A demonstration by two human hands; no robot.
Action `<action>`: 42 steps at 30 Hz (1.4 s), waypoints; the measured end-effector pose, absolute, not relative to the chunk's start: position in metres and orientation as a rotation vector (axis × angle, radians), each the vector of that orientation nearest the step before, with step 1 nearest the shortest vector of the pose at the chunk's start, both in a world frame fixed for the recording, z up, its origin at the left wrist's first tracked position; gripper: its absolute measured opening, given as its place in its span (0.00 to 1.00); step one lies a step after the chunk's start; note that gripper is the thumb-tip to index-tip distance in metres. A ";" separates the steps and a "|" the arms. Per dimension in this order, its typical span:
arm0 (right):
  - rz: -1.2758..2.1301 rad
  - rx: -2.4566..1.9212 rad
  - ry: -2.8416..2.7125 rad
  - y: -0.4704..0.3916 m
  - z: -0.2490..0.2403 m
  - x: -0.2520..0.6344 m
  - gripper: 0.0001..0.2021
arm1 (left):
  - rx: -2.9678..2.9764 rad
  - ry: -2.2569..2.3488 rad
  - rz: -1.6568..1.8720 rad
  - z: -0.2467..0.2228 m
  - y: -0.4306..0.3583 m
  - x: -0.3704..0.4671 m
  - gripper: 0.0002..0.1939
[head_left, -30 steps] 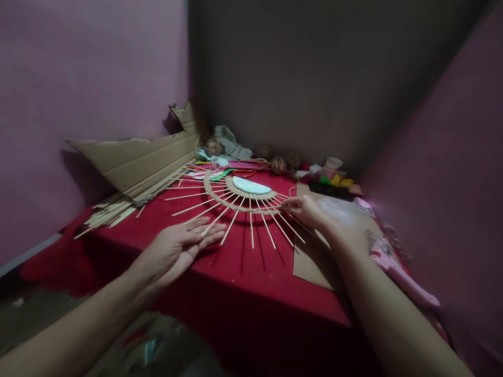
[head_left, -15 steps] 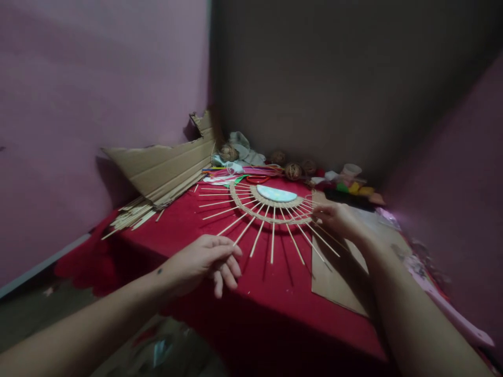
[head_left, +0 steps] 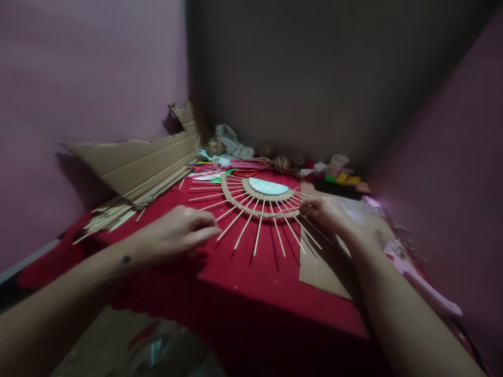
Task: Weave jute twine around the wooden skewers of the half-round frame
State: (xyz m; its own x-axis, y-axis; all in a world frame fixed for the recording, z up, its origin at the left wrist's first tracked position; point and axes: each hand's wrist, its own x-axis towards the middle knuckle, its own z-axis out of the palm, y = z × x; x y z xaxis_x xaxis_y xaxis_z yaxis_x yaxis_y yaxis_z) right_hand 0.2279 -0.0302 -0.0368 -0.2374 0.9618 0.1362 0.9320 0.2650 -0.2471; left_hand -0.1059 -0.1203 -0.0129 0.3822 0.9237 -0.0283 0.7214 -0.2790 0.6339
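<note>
Two mishaps seemed possible: a hard tug from your right hand [head_left: 322, 212] might have slid the rope band [head_left: 251, 211] along the sticks [head_left: 258, 233], whose outer ends stood free, and a knock from your left hand [head_left: 186, 228] might have snapped a thin tip. The stick frame [head_left: 261, 214] spread over the red desk [head_left: 247, 275] between your hands: about nine o'clock from your right, between two and three from your left. Your right fingertips seemed pinched on the band, at four o'clock from the pale half-disc [head_left: 269, 186]. Your left fingers were curled beside the tips at eight o'clock; I couldn't tell whether they gripped one.
</note>
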 end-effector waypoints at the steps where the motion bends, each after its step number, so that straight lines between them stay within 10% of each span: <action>1: 0.162 -1.764 -2.265 -0.031 -0.036 0.228 0.12 | 2.185 1.367 0.537 -0.007 -0.114 -0.101 0.13; 21: 0.110 -1.626 -2.240 -0.035 -0.039 0.224 0.13 | 2.475 1.113 0.136 -0.033 0.002 -0.017 0.05; 42: 0.993 -1.351 -2.560 -0.084 0.002 0.224 0.08 | 2.513 0.682 0.497 -0.056 -0.002 -0.022 0.12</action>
